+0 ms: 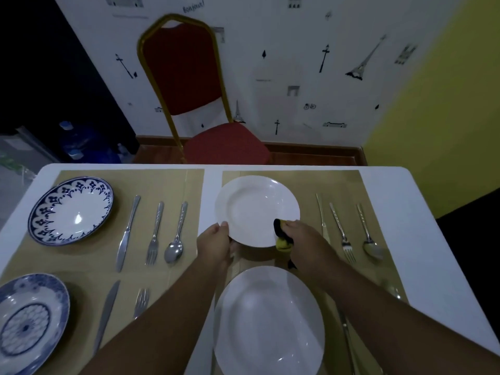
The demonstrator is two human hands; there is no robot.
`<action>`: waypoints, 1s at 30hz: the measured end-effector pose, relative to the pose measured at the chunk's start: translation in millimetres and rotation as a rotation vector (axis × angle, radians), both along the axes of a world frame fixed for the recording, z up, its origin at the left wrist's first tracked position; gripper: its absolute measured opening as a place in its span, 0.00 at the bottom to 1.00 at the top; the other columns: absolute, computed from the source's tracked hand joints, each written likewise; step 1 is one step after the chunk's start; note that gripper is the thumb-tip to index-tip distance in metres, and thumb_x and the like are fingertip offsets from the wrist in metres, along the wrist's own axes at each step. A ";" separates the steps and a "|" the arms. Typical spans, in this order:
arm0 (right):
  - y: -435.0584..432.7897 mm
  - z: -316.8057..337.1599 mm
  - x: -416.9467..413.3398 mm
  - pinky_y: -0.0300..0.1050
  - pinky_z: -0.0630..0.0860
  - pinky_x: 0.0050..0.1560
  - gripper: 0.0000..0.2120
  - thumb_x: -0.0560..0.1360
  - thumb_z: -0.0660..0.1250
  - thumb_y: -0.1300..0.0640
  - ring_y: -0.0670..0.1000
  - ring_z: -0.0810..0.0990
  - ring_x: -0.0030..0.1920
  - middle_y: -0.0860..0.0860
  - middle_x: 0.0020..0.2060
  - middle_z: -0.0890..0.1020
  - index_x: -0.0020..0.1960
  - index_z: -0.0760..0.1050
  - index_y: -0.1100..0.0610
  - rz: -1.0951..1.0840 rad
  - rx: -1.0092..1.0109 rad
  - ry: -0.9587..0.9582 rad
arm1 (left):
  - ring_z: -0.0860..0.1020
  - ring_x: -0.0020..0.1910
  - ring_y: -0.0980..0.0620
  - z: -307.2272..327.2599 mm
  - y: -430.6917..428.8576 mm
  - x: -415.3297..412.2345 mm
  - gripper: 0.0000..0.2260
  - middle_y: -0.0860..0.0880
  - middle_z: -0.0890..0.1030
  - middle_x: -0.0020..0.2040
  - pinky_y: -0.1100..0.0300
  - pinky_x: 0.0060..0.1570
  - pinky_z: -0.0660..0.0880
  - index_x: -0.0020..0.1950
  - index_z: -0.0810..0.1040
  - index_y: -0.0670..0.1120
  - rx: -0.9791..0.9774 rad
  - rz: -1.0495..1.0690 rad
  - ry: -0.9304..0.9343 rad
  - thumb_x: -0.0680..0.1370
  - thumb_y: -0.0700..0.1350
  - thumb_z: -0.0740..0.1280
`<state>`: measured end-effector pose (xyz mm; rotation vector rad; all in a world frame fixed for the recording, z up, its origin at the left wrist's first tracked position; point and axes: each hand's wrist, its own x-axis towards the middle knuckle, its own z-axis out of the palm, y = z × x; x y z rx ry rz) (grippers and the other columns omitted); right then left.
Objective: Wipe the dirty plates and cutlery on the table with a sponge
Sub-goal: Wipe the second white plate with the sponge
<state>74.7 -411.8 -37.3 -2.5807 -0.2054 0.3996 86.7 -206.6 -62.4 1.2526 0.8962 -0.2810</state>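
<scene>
Yellow sponge (283, 242), dark on one face: bunched in the curled fingers of the right hand (300, 239) and pressed to the near-right rim of the far white plate (254, 204).

Left hand (216, 243): clamped on the same plate's near-left rim, thumb on top, fingers apparently tucked beneath. The hands sit apart, one on each side of the plate.

Far white plate: on the far-right placemat (378, 185), towards the far edge of the tabletop (433, 239). Whether it is lifted off the mat or resting on it cannot be told.

Governing relation: the plate's well lies ahead and to the left of the sponge, so the likely stroke runs from the near-right rim away from the person. The right hand does the wiping and the left steadies the plate.

Right-hand cutlery: knife (322, 220), fork (342, 234) and spoon (369, 234), just to the right of the right hand. Their long axes run near to far, with the handles towards the far edge. The right hand is the nearer.

Near white plate (267, 320): at the near edge, between the forearms, untouched.

Far-left setting: blue-rimmed plate (71, 209), with a second knife (127, 234), second fork (154, 234) and second spoon (176, 236) beside it.

Near-left setting: blue patterned plate (29, 323), a third knife (107, 318) and a third fork (141, 301).

Beyond the far edge: red chair (189, 77) with a gold frame.

Judgement: the task is at an early stage, with most pieces not yet in hand.
</scene>
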 end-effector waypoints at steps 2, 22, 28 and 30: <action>-1.4 -3.5 3.3 0.53 0.74 0.55 0.26 0.61 0.65 0.70 0.57 0.75 0.56 0.56 0.55 0.78 0.59 0.75 0.61 -0.025 -0.011 0.016 | 0.75 0.33 0.46 -5.9 -0.4 4.7 0.10 0.40 0.79 0.42 0.57 0.33 0.73 0.49 0.80 0.39 0.010 -0.007 0.012 0.81 0.45 0.63; -36.4 23.9 -36.2 0.44 0.69 0.63 0.37 0.66 0.69 0.71 0.54 0.70 0.64 0.54 0.66 0.71 0.72 0.64 0.55 -0.131 0.121 0.044 | 0.59 0.79 0.43 32.3 -55.8 -48.1 0.26 0.45 0.64 0.79 0.47 0.77 0.56 0.80 0.58 0.44 0.978 -1.065 -0.327 0.84 0.53 0.56; -110.2 32.9 -86.8 0.43 0.74 0.57 0.29 0.70 0.65 0.68 0.51 0.74 0.59 0.53 0.65 0.73 0.70 0.68 0.55 -0.274 0.112 0.028 | 0.59 0.78 0.44 44.7 -131.7 -78.8 0.25 0.44 0.64 0.79 0.49 0.76 0.56 0.79 0.60 0.43 1.065 -1.259 -0.457 0.85 0.53 0.53; -145.1 29.9 -108.9 0.46 0.75 0.57 0.33 0.68 0.67 0.66 0.53 0.74 0.60 0.52 0.66 0.71 0.71 0.65 0.51 -0.326 0.047 0.016 | 0.61 0.77 0.44 47.9 -160.3 -90.2 0.24 0.44 0.66 0.78 0.51 0.74 0.58 0.78 0.62 0.43 1.060 -1.312 -0.511 0.85 0.53 0.54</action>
